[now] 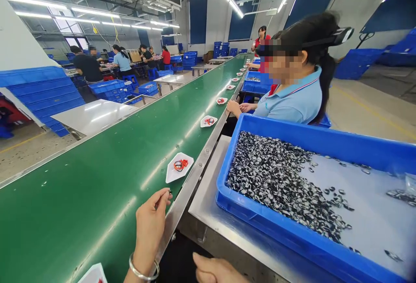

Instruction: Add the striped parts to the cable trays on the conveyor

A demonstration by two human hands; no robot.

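Observation:
Above the near edge of the green conveyor belt (107,166), my left hand (151,218) pinches a small black piece (170,192) between thumb and fingertips. It wears a silver bangle. Just beyond those fingers lies a white angular tray (180,167) with red and black parts in it. At the bottom edge, my right hand (219,271) is only partly in view, its fingers curled together; what they hold, if anything, is hidden. A blue bin (276,226) to the right contains a heap of small black-and-white pieces (276,170).
Another white tray (92,274) is cut off at the bottom. More trays, such as this one (208,121), line the belt's right side. A co-worker (292,88) sits beyond the bin, hands at the belt edge. The bin stands on a metal table (208,200).

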